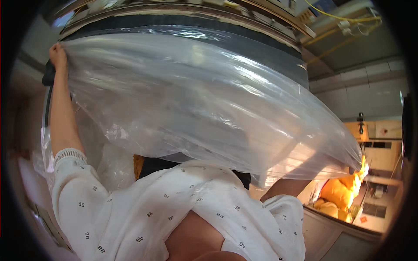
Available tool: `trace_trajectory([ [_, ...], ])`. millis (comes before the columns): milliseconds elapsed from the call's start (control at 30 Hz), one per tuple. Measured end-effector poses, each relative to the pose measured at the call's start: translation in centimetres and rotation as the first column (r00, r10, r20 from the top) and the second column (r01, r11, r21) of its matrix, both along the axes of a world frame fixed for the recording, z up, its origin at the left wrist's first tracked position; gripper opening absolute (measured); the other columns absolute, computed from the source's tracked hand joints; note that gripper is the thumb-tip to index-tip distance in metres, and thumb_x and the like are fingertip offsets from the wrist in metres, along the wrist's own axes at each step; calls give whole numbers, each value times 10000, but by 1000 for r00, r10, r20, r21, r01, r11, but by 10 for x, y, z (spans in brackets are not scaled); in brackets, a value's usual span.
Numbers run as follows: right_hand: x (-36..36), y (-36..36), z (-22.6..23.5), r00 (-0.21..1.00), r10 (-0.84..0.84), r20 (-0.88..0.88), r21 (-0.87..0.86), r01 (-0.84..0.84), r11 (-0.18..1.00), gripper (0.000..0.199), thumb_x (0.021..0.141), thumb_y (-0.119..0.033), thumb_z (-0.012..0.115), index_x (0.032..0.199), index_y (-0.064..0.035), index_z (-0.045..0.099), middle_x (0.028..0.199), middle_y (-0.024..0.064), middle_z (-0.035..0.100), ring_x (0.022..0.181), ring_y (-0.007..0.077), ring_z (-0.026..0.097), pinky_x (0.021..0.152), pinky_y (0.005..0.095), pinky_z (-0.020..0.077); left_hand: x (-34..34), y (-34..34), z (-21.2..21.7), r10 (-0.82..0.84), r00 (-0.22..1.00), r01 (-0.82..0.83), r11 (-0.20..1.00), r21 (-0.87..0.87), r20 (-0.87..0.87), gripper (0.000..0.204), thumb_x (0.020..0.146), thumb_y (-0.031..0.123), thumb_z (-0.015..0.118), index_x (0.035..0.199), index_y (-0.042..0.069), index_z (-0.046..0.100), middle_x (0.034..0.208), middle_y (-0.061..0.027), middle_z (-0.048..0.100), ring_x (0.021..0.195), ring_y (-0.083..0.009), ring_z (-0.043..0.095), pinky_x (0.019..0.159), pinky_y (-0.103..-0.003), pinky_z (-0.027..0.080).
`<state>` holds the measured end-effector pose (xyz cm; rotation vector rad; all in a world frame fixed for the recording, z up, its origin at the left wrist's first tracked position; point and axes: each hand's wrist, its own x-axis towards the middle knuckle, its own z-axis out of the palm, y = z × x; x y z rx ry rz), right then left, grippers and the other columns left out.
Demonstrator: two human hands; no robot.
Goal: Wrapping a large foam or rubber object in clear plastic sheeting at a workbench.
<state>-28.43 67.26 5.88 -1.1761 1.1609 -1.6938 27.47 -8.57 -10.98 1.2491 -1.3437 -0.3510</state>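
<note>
A large clear plastic sheet [174, 95] stretches in front of me, wrinkled and shiny, with its lower edge hanging near my body. Its upper left corner is pinched in my closed left hand [58, 55], whose arm reaches far out to the left. On the other side my right forearm passes behind the film and shows through it. At the sheet's right end is my right hand [352, 170], mostly covered by the plastic, which draws together there. Behind the sheet lies a dark grey table surface [283, 65].
Wooden boards [278, 15] run along the table's far edge. A yellow cable [344, 17] hangs at the upper right. Beyond my right hand is a brightly lit orange-yellow bundle [337, 193]. More crumpled clear plastic [115, 163] hangs beside my left arm.
</note>
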Motion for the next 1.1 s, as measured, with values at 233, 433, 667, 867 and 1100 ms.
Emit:
trace_trajectory([
  [233, -57, 167, 72, 242, -400, -884, 100, 934, 344, 266, 783, 14, 507, 1016, 5, 635, 962, 62, 648, 912, 117, 577, 829, 263, 433, -48, 34, 24, -11, 924, 23, 999, -27, 383, 358, 870, 307, 511, 1074, 19, 573, 1030, -148, 610, 956, -311, 572, 847, -355, 425],
  [433, -122, 72, 104, -804, 170, -570, -769, 595, 234, 275, 806, -232, 620, 1034, -91, 560, 927, 77, 565, 890, 253, 550, 746, 402, 444, -51, 37, 13, 164, 858, -151, 986, -66, 487, 374, 869, 335, 467, 1047, 18, 555, 1041, -202, 582, 987, -372, 544, 828, -425, 418],
  [667, -96, -44, -60, -503, -136, -854, -440, 555, 706, 461, 676, -191, 762, 1071, -78, 552, 968, 68, 595, 991, 255, 540, 833, 371, 439, 126, -3, 13, 394, 416, -374, 896, -240, 820, 400, 874, 294, 367, 1011, -24, 567, 1013, -278, 575, 936, -428, 556, 804, -489, 432],
  [867, -112, -57, -50, 11, 63, -998, 46, 819, 572, 463, 702, -319, 725, 1062, -73, 569, 1129, 49, 523, 1002, 294, 497, 803, 402, 429, 64, 7, -4, 257, 571, -433, 901, 19, 780, 400, 868, 301, 371, 1005, -19, 568, 1031, -271, 575, 938, -422, 565, 798, -509, 440],
  [1100, -163, -133, -74, -254, -154, -955, -294, 733, 613, 298, 741, -301, 688, 908, -67, 613, 856, 38, 552, 931, 233, 506, 765, 344, 422, 152, -33, 3, 267, 375, -305, 940, -154, 888, 398, 863, 319, 383, 1065, 19, 549, 1081, -238, 559, 985, -416, 543, 814, -493, 431],
])
